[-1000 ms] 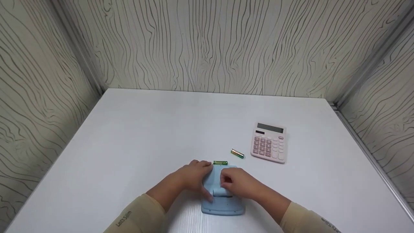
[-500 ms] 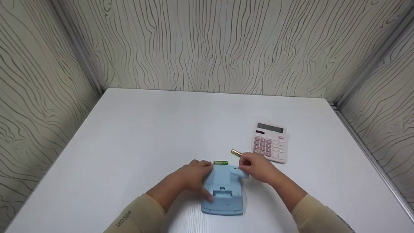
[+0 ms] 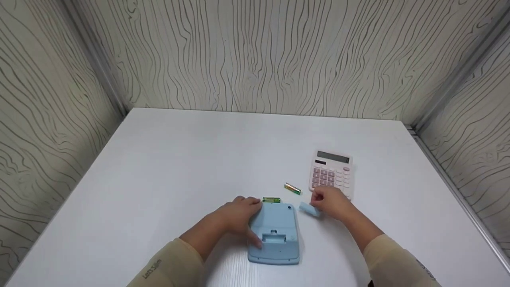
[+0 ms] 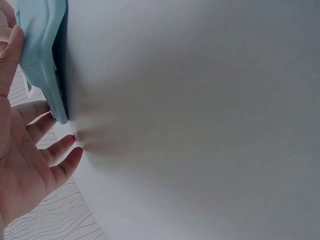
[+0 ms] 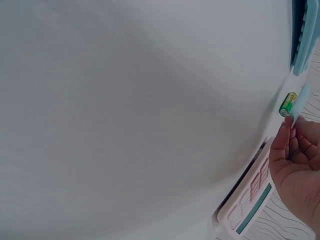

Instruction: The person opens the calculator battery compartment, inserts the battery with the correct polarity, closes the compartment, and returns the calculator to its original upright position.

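Note:
A light blue calculator (image 3: 275, 253) lies face down, its battery slot (image 3: 274, 238) uncovered. My left hand (image 3: 238, 218) holds its left side, with the thumb on the back and fingertips at the upper left edge; the left wrist view shows the outer fingers apart from it. Just right of the calculator, my right hand (image 3: 330, 203) pinches the small blue battery cover (image 3: 309, 209) between thumb and fingertips, as the right wrist view also shows. One green battery (image 3: 271, 199) lies at the calculator's top edge. Another battery (image 3: 293, 188) rests diagonally beyond the cover.
A pink calculator (image 3: 338, 175) lies face up at the right, its lower part behind my right hand. The white table (image 3: 179, 159) meets wood-grain patterned panels (image 3: 255, 56) at the back and sides.
My right hand has drawn the battery cover off the blue calculator and carried it to the right, exposing the slot. The left hand has stayed in place.

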Demonstrator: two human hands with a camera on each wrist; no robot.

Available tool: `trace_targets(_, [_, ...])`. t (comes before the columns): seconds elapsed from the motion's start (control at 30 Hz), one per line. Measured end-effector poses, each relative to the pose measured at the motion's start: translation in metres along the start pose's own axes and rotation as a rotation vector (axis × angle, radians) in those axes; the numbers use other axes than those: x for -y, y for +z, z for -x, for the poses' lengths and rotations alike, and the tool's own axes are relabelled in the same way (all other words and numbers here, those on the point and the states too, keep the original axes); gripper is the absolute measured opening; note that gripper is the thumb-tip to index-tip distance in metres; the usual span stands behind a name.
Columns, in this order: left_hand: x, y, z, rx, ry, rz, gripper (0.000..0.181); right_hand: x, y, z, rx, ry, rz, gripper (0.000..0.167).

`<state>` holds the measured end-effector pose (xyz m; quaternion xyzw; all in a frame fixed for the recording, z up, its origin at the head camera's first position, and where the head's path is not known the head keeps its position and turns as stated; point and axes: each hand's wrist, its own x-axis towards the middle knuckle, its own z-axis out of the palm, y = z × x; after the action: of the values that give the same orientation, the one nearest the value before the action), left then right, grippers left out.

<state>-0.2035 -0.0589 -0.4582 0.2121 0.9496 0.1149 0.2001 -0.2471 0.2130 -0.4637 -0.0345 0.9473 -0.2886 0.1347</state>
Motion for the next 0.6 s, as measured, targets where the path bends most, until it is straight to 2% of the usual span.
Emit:
trace_targets(0.33, [0.002, 0.001, 0.000, -0.010, 0.008, 0.030, 0.107, -0.011, 0.003, -0.007, -0.001, 0.040, 0.065, 0.007])
trace_targets(0.6, [0.003, 0.002, -0.002, 0.012, 0.008, 0.055, 0.108, -0.011, 0.005, -0.008, 0.009, 0.063, 0.080, 0.007])
